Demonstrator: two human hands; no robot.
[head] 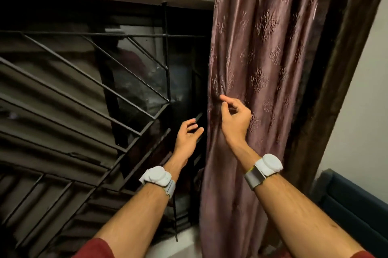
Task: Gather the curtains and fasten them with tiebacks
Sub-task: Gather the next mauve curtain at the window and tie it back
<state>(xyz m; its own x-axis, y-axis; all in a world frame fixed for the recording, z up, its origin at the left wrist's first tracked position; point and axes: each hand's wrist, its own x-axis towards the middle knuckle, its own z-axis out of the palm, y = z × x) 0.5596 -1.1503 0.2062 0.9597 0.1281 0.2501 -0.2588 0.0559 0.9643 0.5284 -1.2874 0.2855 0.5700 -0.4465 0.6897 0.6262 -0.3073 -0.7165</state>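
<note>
— While the curtain (252,58) is hanging bunched at the right of the window, what are your hands doing?

— I'm pinching its left edge with my right hand (234,119). My left hand (189,136) is hovering loosely spread just beside the fabric, holding nothing.

— What's worrying you?

— I'm holding only a thin fold, so the slippery cloth may be slipping free and fanning out against the window grille (88,90). I'm seeing no tieback either.

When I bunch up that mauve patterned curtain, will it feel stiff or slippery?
Probably floppy: the curtain hangs in soft vertical folds. Its sheen suggests a smooth, possibly slippery cloth. It puckers where the right hand pinches its edge, so it should gather easily.
</note>
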